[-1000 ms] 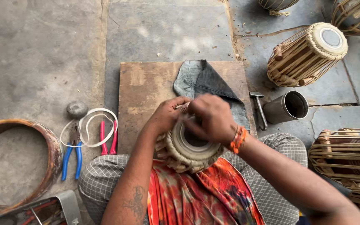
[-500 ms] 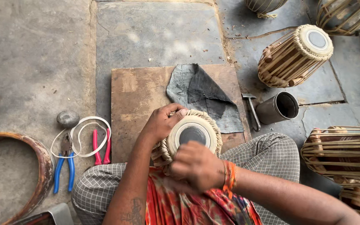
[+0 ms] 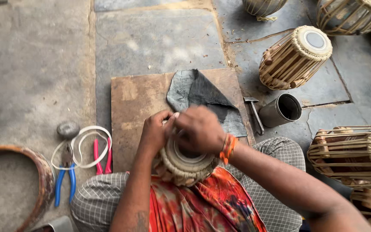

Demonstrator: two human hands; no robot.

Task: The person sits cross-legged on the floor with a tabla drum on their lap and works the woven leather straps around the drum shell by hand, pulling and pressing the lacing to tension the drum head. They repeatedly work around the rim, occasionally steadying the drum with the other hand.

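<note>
A small drum [image 3: 184, 165] with a braided rim rests in my lap, head up. My left hand [image 3: 154, 131] grips its left rim. Over the drumhead lies my right hand [image 3: 200, 129], fingers curled down and hiding most of the skin; an orange thread band circles that wrist. Whether the right hand pinches anything is hidden. A brown wooden board [image 3: 132, 107] lies on the floor just beyond the drum, with a dark grey cloth [image 3: 202, 96] on its far right part.
Blue-handled pliers [image 3: 64, 178], red-handled pliers [image 3: 101, 152], a white cord loop [image 3: 84, 144] and a round stone [image 3: 68, 129] lie at the left. A small hammer [image 3: 254, 112] and metal cup [image 3: 282, 110] sit right of the board. Strapped drums [image 3: 295, 58] stand around; a rusty ring [image 3: 35, 180] is far left.
My right hand has moved from the near side of the drum up onto the drumhead, covering the skin that showed half a second ago. The left hand stays on the rim.
</note>
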